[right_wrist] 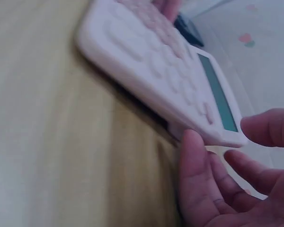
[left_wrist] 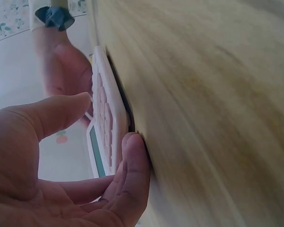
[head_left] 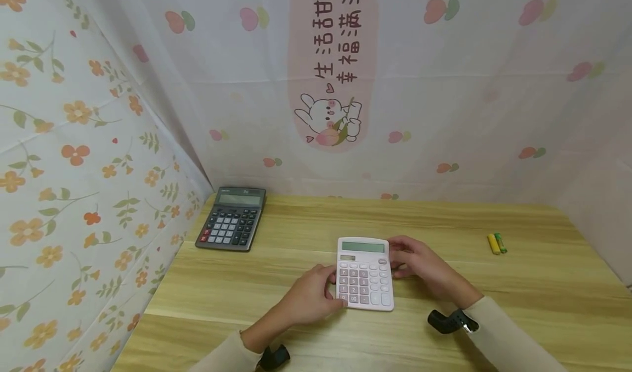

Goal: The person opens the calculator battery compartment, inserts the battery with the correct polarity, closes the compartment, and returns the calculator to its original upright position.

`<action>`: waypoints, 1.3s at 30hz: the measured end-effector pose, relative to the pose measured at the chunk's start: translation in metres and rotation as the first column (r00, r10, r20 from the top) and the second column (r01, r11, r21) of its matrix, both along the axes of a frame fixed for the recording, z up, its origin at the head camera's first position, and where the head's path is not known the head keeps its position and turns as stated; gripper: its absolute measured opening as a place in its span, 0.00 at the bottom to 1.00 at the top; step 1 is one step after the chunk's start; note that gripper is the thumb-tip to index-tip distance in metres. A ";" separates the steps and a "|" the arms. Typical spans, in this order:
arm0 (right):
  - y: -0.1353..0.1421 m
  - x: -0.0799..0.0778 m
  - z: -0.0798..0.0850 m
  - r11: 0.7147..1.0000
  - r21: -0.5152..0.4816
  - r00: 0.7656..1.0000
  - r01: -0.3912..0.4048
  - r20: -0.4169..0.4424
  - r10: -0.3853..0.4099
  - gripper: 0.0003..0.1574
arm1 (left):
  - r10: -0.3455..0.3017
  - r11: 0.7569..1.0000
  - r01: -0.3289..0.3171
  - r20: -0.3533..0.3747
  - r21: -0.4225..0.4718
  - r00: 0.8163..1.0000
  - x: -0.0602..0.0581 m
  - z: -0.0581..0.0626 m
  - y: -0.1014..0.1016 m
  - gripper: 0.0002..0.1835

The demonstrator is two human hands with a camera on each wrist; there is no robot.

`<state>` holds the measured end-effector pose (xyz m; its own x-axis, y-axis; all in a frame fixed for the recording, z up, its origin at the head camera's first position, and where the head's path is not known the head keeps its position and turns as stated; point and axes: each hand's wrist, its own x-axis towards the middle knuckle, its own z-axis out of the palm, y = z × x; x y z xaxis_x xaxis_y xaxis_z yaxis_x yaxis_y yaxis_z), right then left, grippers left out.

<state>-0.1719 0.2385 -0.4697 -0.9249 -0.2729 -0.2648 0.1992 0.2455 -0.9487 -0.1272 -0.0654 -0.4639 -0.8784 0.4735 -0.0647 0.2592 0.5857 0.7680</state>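
Observation:
A white calculator (head_left: 365, 274) with pinkish number keys and a green display lies on the wooden table, its display end toward the back. My left hand (head_left: 312, 298) holds its lower left edge, thumb near the bottom corner. The left wrist view shows that thumb (left_wrist: 73, 109) over the key side and the fingers (left_wrist: 136, 153) low along the edge. At the upper right edge, my right hand (head_left: 417, 262) grips the calculator. In the right wrist view, a fingertip (right_wrist: 193, 142) meets the casing's side and the thumb (right_wrist: 267, 127) is at the display corner.
A dark grey calculator (head_left: 232, 219) lies at the back left of the table (head_left: 296, 224). Two small batteries (head_left: 494, 243), yellow and green, lie side by side at the right. A printed curtain (head_left: 222, 86) hangs behind, and a floral one (head_left: 74, 196) borders the left.

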 end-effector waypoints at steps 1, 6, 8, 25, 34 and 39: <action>0.001 -0.002 0.000 1.000 -0.002 1.000 -0.008 0.002 0.008 0.34 | 0.002 1.000 -0.002 -0.006 -0.002 1.000 0.000 -0.001 0.000 0.41; 0.002 -0.014 0.001 0.999 -0.012 0.999 -0.034 0.004 0.034 0.33 | 0.020 1.000 -0.020 -0.015 -0.010 1.000 0.001 -0.002 0.002 0.42; 0.002 -0.018 0.002 0.999 -0.009 0.999 -0.039 0.004 0.039 0.33 | 0.025 1.000 -0.025 -0.019 -0.011 1.000 0.002 -0.002 0.003 0.43; -0.001 -0.032 0.005 0.993 0.047 0.993 -0.113 -0.016 0.113 0.26 | 0.034 0.998 -0.038 -0.066 -0.046 0.997 0.003 -0.004 0.006 0.41; -0.001 -0.032 0.009 0.989 0.063 0.991 -0.134 -0.009 0.135 0.23 | 0.038 0.997 -0.042 -0.070 -0.069 0.997 0.003 -0.003 0.007 0.39; -0.002 -0.032 0.011 0.987 0.077 0.989 -0.141 -0.025 0.144 0.22 | 0.039 0.996 -0.044 -0.077 -0.073 0.996 0.003 -0.003 0.007 0.38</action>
<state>-0.2037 0.2361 -0.4592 -0.8859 -0.3828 -0.2621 0.1286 0.3402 -0.9315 -0.1238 -0.0581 -0.4671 -0.9009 0.4328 -0.0310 0.2893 0.6523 0.7006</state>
